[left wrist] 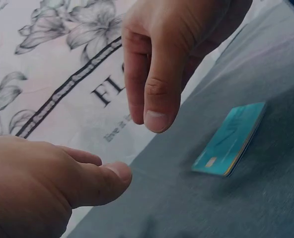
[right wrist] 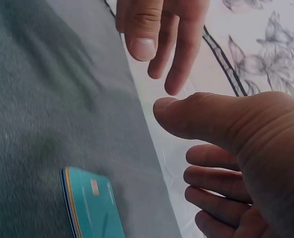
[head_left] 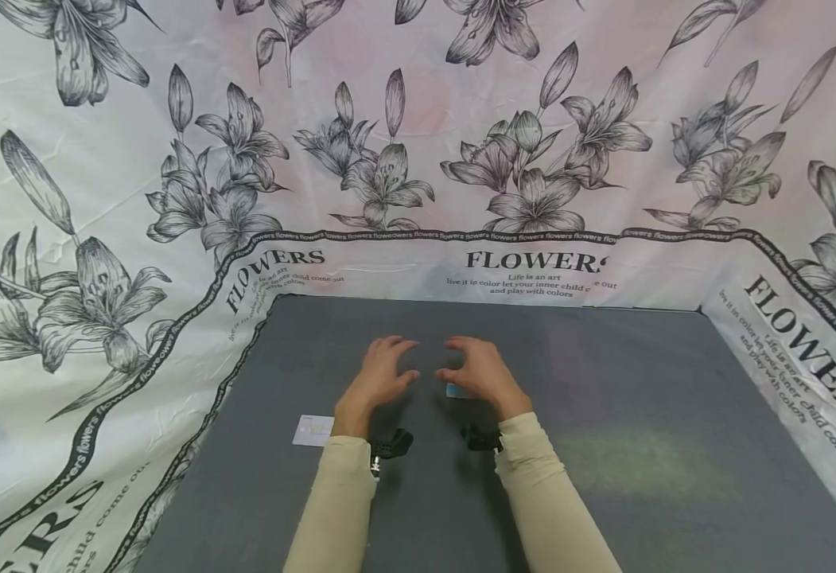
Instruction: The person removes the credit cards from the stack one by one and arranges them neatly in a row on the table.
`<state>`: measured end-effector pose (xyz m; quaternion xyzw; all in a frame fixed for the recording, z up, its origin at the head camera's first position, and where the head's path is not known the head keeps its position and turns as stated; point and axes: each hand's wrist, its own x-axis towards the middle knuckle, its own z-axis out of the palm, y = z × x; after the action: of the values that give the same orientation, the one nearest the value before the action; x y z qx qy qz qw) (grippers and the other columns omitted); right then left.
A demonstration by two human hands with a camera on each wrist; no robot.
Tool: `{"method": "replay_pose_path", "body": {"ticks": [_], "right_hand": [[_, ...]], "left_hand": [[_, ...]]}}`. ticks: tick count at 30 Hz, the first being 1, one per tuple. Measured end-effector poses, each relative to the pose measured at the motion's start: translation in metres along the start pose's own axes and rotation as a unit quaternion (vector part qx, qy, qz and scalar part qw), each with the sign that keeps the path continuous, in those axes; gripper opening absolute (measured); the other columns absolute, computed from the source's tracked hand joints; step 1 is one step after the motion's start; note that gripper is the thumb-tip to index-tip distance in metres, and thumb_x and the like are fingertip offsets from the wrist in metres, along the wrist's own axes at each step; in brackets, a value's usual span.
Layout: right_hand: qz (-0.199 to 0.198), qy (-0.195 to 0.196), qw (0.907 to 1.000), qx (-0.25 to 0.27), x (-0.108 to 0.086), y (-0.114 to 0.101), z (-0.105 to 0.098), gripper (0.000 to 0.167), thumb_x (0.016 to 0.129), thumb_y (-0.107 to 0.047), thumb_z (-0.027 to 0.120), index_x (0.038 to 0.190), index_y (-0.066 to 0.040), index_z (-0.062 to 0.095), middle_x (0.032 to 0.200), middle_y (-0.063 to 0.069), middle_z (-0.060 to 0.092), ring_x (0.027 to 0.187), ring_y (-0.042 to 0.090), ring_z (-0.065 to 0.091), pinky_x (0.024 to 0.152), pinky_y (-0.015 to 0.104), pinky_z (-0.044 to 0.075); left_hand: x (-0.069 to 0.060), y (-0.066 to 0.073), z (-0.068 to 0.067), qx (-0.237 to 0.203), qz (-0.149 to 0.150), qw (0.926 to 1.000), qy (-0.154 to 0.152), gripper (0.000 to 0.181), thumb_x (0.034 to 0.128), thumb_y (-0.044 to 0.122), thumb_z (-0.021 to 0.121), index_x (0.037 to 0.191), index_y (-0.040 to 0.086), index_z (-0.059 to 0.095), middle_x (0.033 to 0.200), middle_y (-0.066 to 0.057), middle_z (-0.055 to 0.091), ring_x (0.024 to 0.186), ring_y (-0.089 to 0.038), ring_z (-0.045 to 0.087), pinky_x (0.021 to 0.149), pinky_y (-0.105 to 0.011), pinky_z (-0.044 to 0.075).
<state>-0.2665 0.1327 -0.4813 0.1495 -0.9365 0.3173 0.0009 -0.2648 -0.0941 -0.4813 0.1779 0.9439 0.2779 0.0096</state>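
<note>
1. Left hand (head_left: 378,378) and right hand (head_left: 487,374): both released, fingers relaxed and loosely curved. Fingertips face each other across a gap, raised off the desk (head_left: 418,509).
2. Card stack (right wrist: 96,206): on the desk, apart from all fingers. Teal card on top, chip up; orange and dark blue edges show beneath.
3. Stack vs fingers, head view: 5 o'clock of the right thumb tip, partly hidden by the right hand; 4 o'clock of the left fingertips. Right wrist view: 7 o'clock of the right thumb tip.
4. White card (head_left: 310,430): flat on the desk, 8 o'clock of the left hand, partly behind the forearm. Print too small to read.
5. Pale sleeves (head_left: 335,501) at 6 o'clock; flower-print cloth (head_left: 403,267) from 9 through 12 to 3.
</note>
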Motion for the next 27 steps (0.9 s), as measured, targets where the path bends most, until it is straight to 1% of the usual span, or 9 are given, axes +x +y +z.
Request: {"method": "replay_pose_path", "body": {"ticks": [5, 9, 13, 14, 17, 20, 21, 25, 27], "right_hand": [[0.013, -0.001, 0.9999, 0.006, -0.004, 0.014, -0.004, 0.061, 0.098, -0.027, 0.084, 0.148, 0.0, 0.066, 0.157, 0.021, 0.062, 0.147, 0.046, 0.056, 0.119, 0.063, 0.048], [0.024, 0.001, 0.9997, 0.012, -0.008, 0.023, -0.008, 0.062, 0.097, -0.027, 0.085, 0.148, 0.002, 0.065, 0.155, 0.023, 0.063, 0.146, 0.048, 0.056, 0.118, 0.064, 0.048], [0.03, 0.003, 0.9995, 0.012, -0.011, 0.032, -0.011, 0.062, 0.096, -0.026, 0.085, 0.147, 0.003, 0.066, 0.151, 0.024, 0.066, 0.142, 0.048, 0.059, 0.116, 0.063, 0.05], [0.031, 0.003, 0.9994, 0.011, -0.012, 0.034, -0.011, 0.061, 0.096, -0.026, 0.085, 0.147, 0.003, 0.066, 0.15, 0.024, 0.066, 0.142, 0.047, 0.06, 0.115, 0.063, 0.051], [0.034, 0.002, 0.9994, 0.011, -0.013, 0.04, -0.013, 0.061, 0.096, -0.026, 0.085, 0.147, 0.003, 0.066, 0.149, 0.024, 0.067, 0.14, 0.047, 0.061, 0.114, 0.062, 0.052], [0.033, 0.001, 0.9994, 0.008, -0.015, 0.046, -0.014, 0.06, 0.095, -0.025, 0.086, 0.145, 0.004, 0.067, 0.147, 0.025, 0.068, 0.139, 0.047, 0.062, 0.113, 0.062, 0.052], [0.031, 0.001, 0.9995, 0.005, -0.015, 0.048, -0.014, 0.06, 0.095, -0.024, 0.086, 0.144, 0.004, 0.068, 0.146, 0.026, 0.069, 0.138, 0.047, 0.063, 0.114, 0.062, 0.052], [0.032, -0.002, 0.9994, -0.012, -0.018, 0.055, -0.015, 0.059, 0.092, -0.023, 0.087, 0.14, 0.007, 0.069, 0.144, 0.027, 0.069, 0.137, 0.048, 0.063, 0.115, 0.061, 0.051], [0.032, -0.003, 0.9993, -0.018, -0.02, 0.059, -0.015, 0.059, 0.091, -0.022, 0.088, 0.139, 0.007, 0.069, 0.144, 0.027, 0.069, 0.136, 0.048, 0.064, 0.115, 0.06, 0.052]], "left_hand": [[0.008, 0.009, 0.009, 0.003, 0.016, 0.9998, -0.01, 0.057, 0.1026, 0.019, 0.08, 0.156, 0.012, 0.061, 0.165, -0.025, 0.049, 0.157, -0.048, 0.04, 0.124, -0.067, 0.039], [0.014, 0.012, 0.017, 0.012, 0.027, 0.9994, -0.018, 0.057, 0.1012, 0.02, 0.081, 0.154, 0.011, 0.062, 0.165, -0.025, 0.05, 0.156, -0.049, 0.042, 0.125, -0.066, 0.039], [0.018, 0.014, 0.026, 0.008, 0.034, 0.999, -0.028, 0.058, 0.0998, 0.019, 0.083, 0.153, 0.01, 0.063, 0.163, -0.026, 0.05, 0.154, -0.051, 0.042, 0.125, -0.067, 0.038], [0.02, 0.009, 0.033, 0.012, 0.041, 0.9988, -0.024, 0.058, 0.1006, 0.022, 0.082, 0.154, 0.012, 0.063, 0.164, -0.025, 0.051, 0.154, -0.05, 0.043, 0.124, -0.067, 0.039], [0.021, 0.011, 0.039, 0.008, 0.039, 0.9988, -0.028, 0.058, 0.0998, 0.023, 0.084, 0.153, 0.012, 0.063, 0.163, -0.025, 0.051, 0.153, -0.051, 0.042, 0.123, -0.069, 0.039], [0.022, 0.013, 0.045, 0.014, 0.03, 0.9989, -0.034, 0.058, 0.0997, 0.025, 0.084, 0.153, 0.014, 0.064, 0.165, -0.024, 0.049, 0.155, -0.051, 0.04, 0.125, -0.067, 0.038], [0.021, 0.019, 0.042, 0.011, 0.02, 0.9989, -0.041, 0.058, 0.0989, 0.022, 0.085, 0.153, 0.013, 0.064, 0.166, -0.024, 0.048, 0.156, -0.051, 0.04, 0.126, -0.067, 0.036], [0.022, 0.02, 0.047, 0.021, 0.009, 0.9986, -0.049, 0.059, 0.0994, 0.025, 0.084, 0.154, 0.016, 0.064, 0.168, -0.021, 0.046, 0.158, -0.049, 0.037, 0.128, -0.065, 0.034], [0.022, 0.02, 0.049, 0.025, 0.011, 0.9985, -0.048, 0.058, 0.0988, 0.026, 0.085, 0.153, 0.016, 0.065, 0.168, -0.021, 0.047, 0.157, -0.049, 0.037, 0.128, -0.065, 0.034]]}}
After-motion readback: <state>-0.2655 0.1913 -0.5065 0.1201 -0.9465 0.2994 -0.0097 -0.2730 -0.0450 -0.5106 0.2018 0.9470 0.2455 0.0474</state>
